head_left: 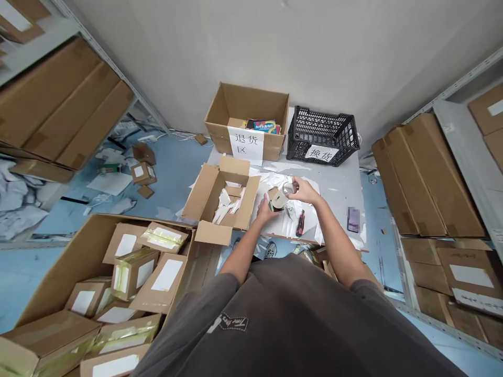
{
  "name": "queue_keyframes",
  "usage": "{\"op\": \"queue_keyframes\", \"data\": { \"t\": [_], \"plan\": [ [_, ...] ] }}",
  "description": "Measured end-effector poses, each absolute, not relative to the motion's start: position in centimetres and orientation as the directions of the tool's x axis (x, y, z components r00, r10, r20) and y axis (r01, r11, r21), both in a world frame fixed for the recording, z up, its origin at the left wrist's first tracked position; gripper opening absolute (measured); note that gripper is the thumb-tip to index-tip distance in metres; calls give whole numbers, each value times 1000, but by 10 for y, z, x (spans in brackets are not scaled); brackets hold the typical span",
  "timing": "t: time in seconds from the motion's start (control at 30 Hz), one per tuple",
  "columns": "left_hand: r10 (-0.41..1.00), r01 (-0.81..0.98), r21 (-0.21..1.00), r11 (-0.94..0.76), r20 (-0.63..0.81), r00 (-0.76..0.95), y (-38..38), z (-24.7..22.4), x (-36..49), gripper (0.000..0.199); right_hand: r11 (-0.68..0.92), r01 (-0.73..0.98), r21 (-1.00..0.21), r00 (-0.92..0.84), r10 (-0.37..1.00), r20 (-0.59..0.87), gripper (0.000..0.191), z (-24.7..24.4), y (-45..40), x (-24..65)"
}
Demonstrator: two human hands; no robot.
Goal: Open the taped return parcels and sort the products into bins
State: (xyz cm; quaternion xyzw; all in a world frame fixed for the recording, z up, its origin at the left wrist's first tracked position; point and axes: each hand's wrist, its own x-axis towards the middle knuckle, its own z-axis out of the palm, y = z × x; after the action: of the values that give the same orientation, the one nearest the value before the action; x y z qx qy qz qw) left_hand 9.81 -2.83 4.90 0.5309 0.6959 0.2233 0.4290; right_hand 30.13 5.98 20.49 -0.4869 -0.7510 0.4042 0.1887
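My right hand (302,189) is closed around the upper end of a pale cylinder (280,199), which tilts above the table. At its lower left, my left hand (266,210) is curled against a small dark and green item that my fingers partly hide. White paper scraps (271,179) lie around both hands. A red and black box cutter (301,223) rests on the table just right of the cylinder. Left of my hands stands an open carton (208,198) with paper strips and a bit of cardboard inside.
Behind are a labelled carton (223,137) holding colourful boxes and a black crate (322,133). A phone (353,219) lies on the table (338,188) at right. A large box (58,256) of parcels stands at lower left. Shelves with cartons flank both sides.
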Motion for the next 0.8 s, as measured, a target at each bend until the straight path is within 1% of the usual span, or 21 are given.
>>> {"op": "queue_keyframes", "data": {
  "t": [0.03,0.07,0.13,0.17,0.2,0.27,0.33,0.47,0.5,0.57,0.67,0.73,0.8],
  "plan": [
    [955,530,800,281,-288,-73,-31,60,97,140,184,553,-813,-437,895,-94,46,211,62,304],
    [981,510,839,189,-186,-58,-34,73,96,137,166,520,-838,-420,904,-81,47,216,65,307],
    [999,430,902,-38,29,26,-38,99,97,118,128,430,-894,-404,913,-63,51,222,71,311],
    [994,373,921,-110,92,66,-39,112,98,109,110,373,-921,-402,914,-54,54,223,73,312],
    [989,322,937,-139,119,83,-38,123,100,101,91,314,-945,-401,915,-44,56,224,74,313],
    [991,267,954,-133,121,61,-37,144,103,91,54,196,-979,-399,916,-29,61,225,73,313],
    [993,262,958,-118,121,7,-35,160,105,86,17,83,-996,-420,907,-19,71,225,65,312],
    [991,249,962,-115,128,-39,-41,182,106,82,-80,-99,-992,-530,848,-15,103,216,39,307],
    [991,251,961,-114,127,-40,-43,187,106,82,-101,-130,-986,-534,846,-16,108,214,33,304],
    [988,284,951,-123,143,-51,-47,196,108,85,-117,-166,-979,-492,870,-20,111,210,23,301],
    [985,315,940,-135,160,-58,-49,205,114,99,-89,-140,-986,-367,930,-32,112,210,15,299],
    [991,266,956,-123,131,-12,-48,209,118,105,-66,-118,-991,-308,951,-27,114,212,12,301],
    [993,185,976,-112,103,57,-46,209,121,104,-60,-136,-989,-320,947,-13,114,216,8,304]
  ]
}}
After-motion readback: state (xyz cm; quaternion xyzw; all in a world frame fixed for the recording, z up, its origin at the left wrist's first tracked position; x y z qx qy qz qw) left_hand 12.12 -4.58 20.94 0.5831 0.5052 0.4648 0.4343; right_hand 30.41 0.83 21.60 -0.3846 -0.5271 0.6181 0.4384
